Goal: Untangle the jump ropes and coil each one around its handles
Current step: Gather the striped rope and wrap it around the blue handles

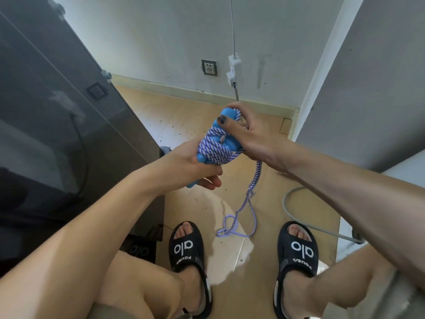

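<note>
You hold the blue handles (pixel 220 143) of one jump rope (pixel 215 150) in mid-air above the tiled floor (pixel 190 116), between your knees and the far wall; nothing carries them but your hands. Your left hand (pixel 190 166) grips the lower ends of the handles, fingers curled round them from beneath. Your right hand (pixel 250 132) closes over the upper ends, thumb pressed flat on top of the handles and fingers curled behind, where the rope passes round; whether those fingers also pinch the rope there is hidden.

The handles lie side by side, their long axis running from your left palm up and away towards your right thumb. Several turns of purple-and-white rope already cross that axis at the middle. The loose tail (pixel 250 199) leaves the bundle on its right side, just below your right wrist, and drops to the floor, where it ends in a twisted loop (pixel 230 226) between your two sandals (pixel 188 249).

So the free rope lies nearer your right hand, below and slightly towards you from its fingers. The next turns probably fall to that hand, while the left keeps the axis steady. That floor loop looks knotted on itself and may need shaking out before it reaches the coil.

No container is in view.
</note>
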A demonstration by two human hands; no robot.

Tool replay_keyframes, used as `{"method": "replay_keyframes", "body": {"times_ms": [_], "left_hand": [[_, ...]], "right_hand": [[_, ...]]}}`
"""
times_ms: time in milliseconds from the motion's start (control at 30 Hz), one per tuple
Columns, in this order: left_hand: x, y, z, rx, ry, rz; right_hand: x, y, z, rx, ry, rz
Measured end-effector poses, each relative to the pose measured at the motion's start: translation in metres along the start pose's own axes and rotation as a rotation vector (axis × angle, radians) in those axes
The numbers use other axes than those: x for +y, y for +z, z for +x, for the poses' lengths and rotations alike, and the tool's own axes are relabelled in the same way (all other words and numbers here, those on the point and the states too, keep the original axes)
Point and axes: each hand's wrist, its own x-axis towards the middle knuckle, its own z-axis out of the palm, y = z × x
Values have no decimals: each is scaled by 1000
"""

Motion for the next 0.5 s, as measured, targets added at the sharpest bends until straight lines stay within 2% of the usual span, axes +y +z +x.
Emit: {"method": "replay_keyframes", "body": {"times_ms": [167,267,433,500], "left_hand": [[-4,-2,0,58,-60,-37],[-8,-9,-5,28,-124,52],[-6,-8,-8,114,48,311],[-5,-7,-4,174,72,338]], "right_hand": [[0,0,5,46,0,43],[3,-4,10,111,27,90],[7,-11,14,131,74,163],[8,-11,14,107,109,180]]}}
